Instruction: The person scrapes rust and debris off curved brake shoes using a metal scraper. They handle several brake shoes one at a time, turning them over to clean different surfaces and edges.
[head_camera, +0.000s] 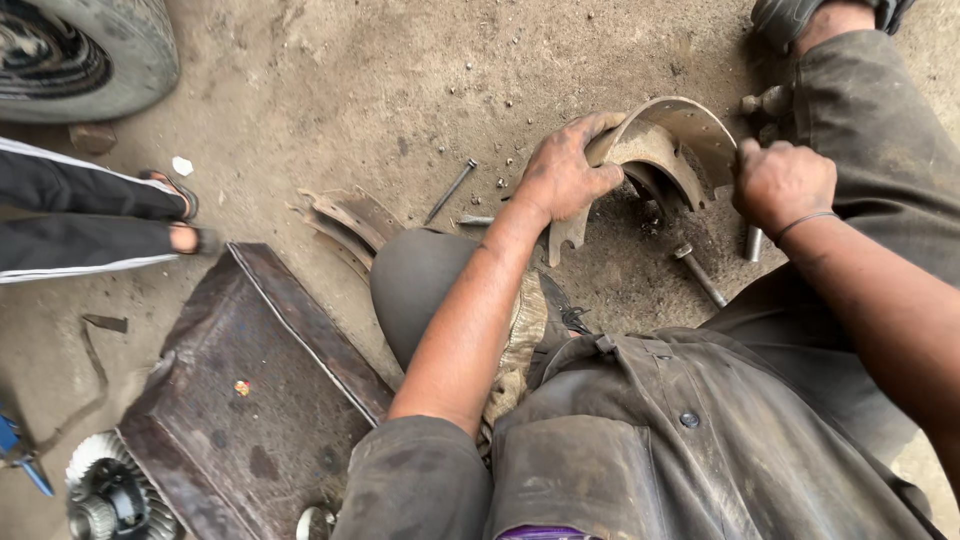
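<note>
Dusty dirt floor (380, 80); left hand (565, 170) fingers clutching brake shoe (665, 140), right hand (782, 182) clenched on tool (753, 243).

Brake shoe (660, 150) between hands – spare shoes (350, 218) left, bolt (700, 275) on ground before it.

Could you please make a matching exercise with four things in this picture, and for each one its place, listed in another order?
Things:
1. brake shoe
2. tyre
3. toothed gear
4. loose bolt

Places:
A. bottom left corner, beside the rusty metal box
B. on the dirt ground, just left of the left hand
C. top left corner
D. held by the left hand, with the right hand close at its other side

Right pairs: 1-D, 2-C, 3-A, 4-B
</note>
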